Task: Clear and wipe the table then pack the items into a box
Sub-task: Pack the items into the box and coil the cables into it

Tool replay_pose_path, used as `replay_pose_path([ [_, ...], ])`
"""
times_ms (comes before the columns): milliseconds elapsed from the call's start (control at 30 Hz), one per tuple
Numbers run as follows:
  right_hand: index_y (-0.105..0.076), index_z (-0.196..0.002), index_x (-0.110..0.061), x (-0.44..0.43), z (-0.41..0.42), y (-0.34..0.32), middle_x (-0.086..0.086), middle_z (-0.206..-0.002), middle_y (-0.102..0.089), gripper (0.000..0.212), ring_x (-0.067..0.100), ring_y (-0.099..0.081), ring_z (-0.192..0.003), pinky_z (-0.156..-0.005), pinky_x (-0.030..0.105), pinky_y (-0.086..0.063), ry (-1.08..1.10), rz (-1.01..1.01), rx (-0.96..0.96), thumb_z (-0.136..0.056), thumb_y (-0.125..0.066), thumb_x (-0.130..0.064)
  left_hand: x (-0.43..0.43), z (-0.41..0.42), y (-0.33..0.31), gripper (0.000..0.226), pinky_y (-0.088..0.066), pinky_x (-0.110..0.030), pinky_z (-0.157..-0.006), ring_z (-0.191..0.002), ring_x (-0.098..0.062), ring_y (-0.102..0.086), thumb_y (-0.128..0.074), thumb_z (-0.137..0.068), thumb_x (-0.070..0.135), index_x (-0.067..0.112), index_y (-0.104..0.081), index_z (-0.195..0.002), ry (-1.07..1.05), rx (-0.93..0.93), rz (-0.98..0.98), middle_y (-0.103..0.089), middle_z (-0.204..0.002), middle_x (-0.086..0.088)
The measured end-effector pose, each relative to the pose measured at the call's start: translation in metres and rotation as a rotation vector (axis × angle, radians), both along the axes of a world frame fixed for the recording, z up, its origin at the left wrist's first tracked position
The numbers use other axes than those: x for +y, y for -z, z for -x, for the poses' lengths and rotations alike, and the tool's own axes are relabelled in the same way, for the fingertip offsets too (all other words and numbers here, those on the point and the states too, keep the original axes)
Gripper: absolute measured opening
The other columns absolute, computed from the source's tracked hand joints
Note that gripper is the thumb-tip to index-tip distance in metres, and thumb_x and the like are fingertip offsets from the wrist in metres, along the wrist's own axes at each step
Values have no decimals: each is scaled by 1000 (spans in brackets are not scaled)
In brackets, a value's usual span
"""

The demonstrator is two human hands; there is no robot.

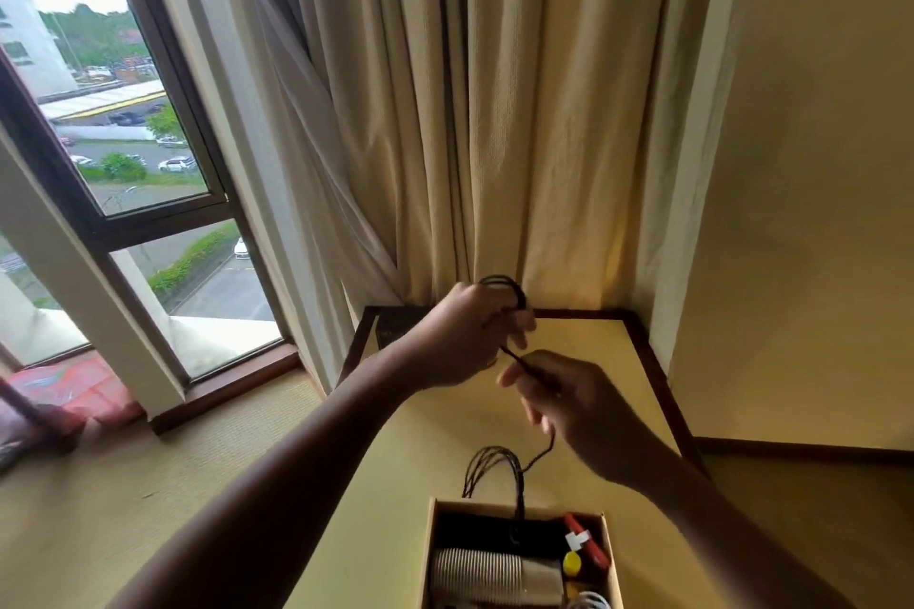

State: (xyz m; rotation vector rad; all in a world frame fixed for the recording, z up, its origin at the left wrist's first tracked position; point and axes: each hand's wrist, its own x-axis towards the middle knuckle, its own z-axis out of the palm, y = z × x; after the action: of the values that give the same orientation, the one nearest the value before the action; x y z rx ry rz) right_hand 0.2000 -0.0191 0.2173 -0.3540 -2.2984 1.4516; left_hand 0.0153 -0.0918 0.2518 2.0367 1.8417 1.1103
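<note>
A black cable [499, 462] rises in loops out of an open cardboard box [429, 554] at the near end of the table [425, 450]. My left hand [470, 336] holds a small coil of that cable above the table's far end. Just below and to the right, my right hand [578, 406] pinches the same cable, which runs taut between both hands. The box holds a stack of ribbed paper cups [487, 576], a red item [588, 542], a yellow cap [572, 562] and a white cord [591, 601].
The table has a dark wooden rim [662, 376] and stands in a corner against cream curtains [445, 139] and a wall [816, 213]. A tall window [123, 163] is on the left, above carpeted floor [173, 460].
</note>
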Motion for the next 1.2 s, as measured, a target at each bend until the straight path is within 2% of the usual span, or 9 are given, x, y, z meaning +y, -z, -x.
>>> replay_pose_path([
  [133, -73, -97, -18, 20, -16, -21, -5, -71, -61, 17, 9, -53, -67, -63, 20, -45, -11, -48, 78, -100, -58, -10, -14, -3, 7, 28, -43, -38, -53, -59, -31, -53, -43, -107, 16, 4, -65, -96, 190, -400, 285, -60, -73, -16],
  [333, -75, -95, -13, 29, -11, -26, 1, -73, -68, 10, 11, -59, -63, -60, 23, -49, 138, 47, 253, -90, -69, -19, -27, -16, 9, 36, -29, -37, -57, -57, -21, -35, -31, -109, 15, -4, -61, -110, 603, -942, 473, -36, -67, -12],
  [533, -69, -89, -10, 5, 14, 10, 11, -68, -62, 22, 19, -55, -62, -65, 30, -48, 233, 171, 234, -103, -54, -18, -21, -45, -5, 26, -46, -30, -64, -59, -14, -46, -37, -105, 15, 6, -60, -97, 662, -1488, 55, -51, -69, -3],
  [633, -68, -93, -22, -5, 15, 27, 8, -68, -59, 26, 25, -57, -68, -80, 34, -49, 126, 175, 102, -107, -46, -22, -14, -45, -14, 26, -47, -34, -77, -76, -19, -59, -38, -108, 14, 5, -61, -105, 423, -1278, -157, -63, -85, -8],
  [767, -67, -110, -27, -11, 3, 35, -5, -69, -53, 25, 14, -50, -65, -64, 28, -47, -24, 151, -29, -107, -44, -19, -6, -28, -13, 21, -58, -32, -80, -89, -18, -72, -49, -105, 5, 0, -69, -104, -86, -333, -314, -73, -98, -8],
  [867, -70, -99, -25, -8, -7, 24, -8, -66, -50, 24, 9, -45, -63, -60, 21, -39, 16, 115, 23, -105, -48, -15, -8, -12, -6, 20, -56, -20, -71, -83, -7, -68, -49, -104, 3, 7, -69, -101, -71, 111, -151, -68, -95, 2],
  [933, -70, -94, -21, 0, -14, 11, -7, -65, -49, 23, 9, -44, -61, -58, 20, -38, 80, 101, 111, -104, -50, -16, -12, -7, -1, 19, -52, -22, -63, -74, -9, -64, -49, -105, 7, 11, -67, -99, 0, 39, 50, -64, -88, 1],
  [1033, -70, -91, -21, 11, -19, -8, -12, -59, -46, 21, 9, -39, -55, -51, 25, -35, 179, 42, 193, -102, -52, -24, -22, -11, 6, 28, -41, -27, -56, -62, -17, -51, -44, -105, 20, 4, -66, -101, 193, -506, 304, -57, -75, -4],
  [1200, -70, -90, -14, 13, -14, -17, -7, -55, -49, 17, 13, -41, -50, -48, 31, -36, 239, 44, 295, -95, -60, -28, -34, -31, 17, 34, -26, -41, -58, -57, -24, -29, -38, -107, 25, 0, -62, -107, 574, -1042, 392, -32, -68, -10],
])
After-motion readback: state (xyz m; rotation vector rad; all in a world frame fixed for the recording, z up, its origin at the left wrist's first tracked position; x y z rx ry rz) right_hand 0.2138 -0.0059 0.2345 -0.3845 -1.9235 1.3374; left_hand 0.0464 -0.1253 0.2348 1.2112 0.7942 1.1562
